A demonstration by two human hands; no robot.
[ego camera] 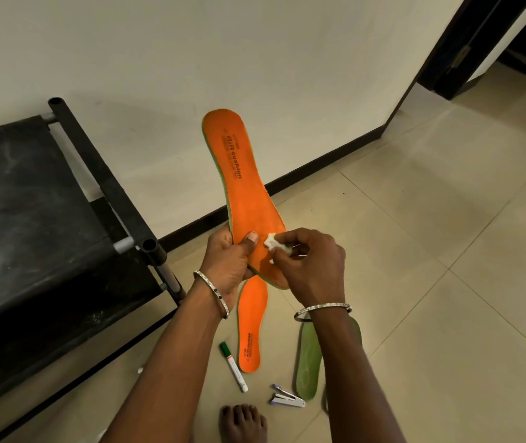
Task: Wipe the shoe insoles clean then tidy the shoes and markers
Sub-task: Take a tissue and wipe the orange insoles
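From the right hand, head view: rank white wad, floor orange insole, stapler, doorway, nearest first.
1. White wad, pinched in the right hand.
2. Floor orange insole, just below.
3. Stapler, by the foot.
4. Doorway, far upper right.

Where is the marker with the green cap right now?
In the head view, the marker lies on the floor at lower centre, just left of the flat-lying orange insole, with the stapler to its lower right.
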